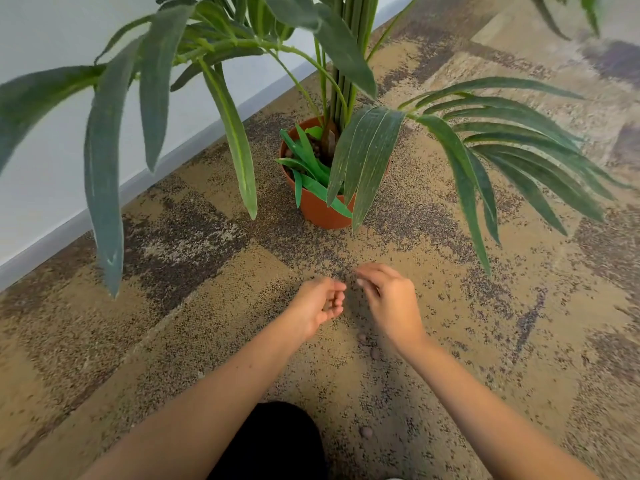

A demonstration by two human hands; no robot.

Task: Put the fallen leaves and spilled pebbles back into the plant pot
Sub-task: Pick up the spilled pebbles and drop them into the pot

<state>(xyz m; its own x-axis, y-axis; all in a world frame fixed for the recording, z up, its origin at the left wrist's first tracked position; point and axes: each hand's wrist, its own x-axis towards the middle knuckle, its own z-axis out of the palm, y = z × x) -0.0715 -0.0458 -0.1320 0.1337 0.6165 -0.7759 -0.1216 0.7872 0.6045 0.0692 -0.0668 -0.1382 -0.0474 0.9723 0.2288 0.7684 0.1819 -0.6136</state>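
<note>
Covering the floor, mottled carpet (173, 341), white wall (52, 150)

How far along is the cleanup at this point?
Leaves look done: bright green loose leaves lie in the terracotta pot. In hand: the left hand is cupped and the right hand pinches beside it; contents unclear. Left: a few pebbles on the carpet.

Leaves (313, 169) in pot (320, 213); pebbles (365, 432) on carpet (207, 289) before it.
</note>
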